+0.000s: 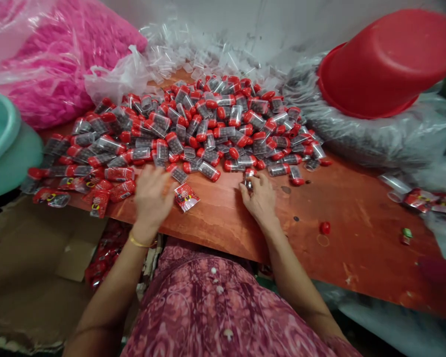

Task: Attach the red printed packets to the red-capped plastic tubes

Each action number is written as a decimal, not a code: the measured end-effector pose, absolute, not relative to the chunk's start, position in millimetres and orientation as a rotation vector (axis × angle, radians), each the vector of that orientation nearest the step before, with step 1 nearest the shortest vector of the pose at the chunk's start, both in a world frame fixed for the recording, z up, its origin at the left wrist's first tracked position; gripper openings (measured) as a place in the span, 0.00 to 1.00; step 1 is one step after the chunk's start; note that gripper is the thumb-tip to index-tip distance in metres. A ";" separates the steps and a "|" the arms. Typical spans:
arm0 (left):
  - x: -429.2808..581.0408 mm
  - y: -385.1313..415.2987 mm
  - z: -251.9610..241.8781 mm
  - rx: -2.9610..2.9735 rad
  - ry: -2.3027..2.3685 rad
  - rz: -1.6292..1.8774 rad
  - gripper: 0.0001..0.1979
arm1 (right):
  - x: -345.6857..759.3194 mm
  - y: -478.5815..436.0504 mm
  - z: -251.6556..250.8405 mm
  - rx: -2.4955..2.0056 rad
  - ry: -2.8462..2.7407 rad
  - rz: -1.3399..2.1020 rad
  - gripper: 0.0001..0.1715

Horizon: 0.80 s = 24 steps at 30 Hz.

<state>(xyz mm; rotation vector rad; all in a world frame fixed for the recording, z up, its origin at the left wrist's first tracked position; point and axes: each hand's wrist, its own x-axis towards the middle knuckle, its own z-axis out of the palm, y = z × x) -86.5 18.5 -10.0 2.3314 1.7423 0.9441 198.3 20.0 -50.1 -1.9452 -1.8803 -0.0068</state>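
Containers (226, 132) heaped ahead, open tabletop (364, 238) rightward (small red piece (325, 228)).

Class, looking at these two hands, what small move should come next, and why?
Perhaps the left hand should take the red label: it lies just beside that hand, while the right hand already grips a small container.

Right hand (251, 185) gripping container (249, 174), heap (204, 130) beyond

I count 1 L hand (151, 194), 1 R hand (259, 198), 1 bracelet (138, 243), 1 red bucket (357, 74), 1 teal tub (17, 161), 1 grn-topped pc (406, 235); red-capped tubes (175, 143), dozens, exact no. unclear.
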 end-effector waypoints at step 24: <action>-30.3 -4.0 -8.8 2.288 1.617 0.663 0.20 | 142.5 -4.2 -44.1 -1.208 -0.691 1.301 0.23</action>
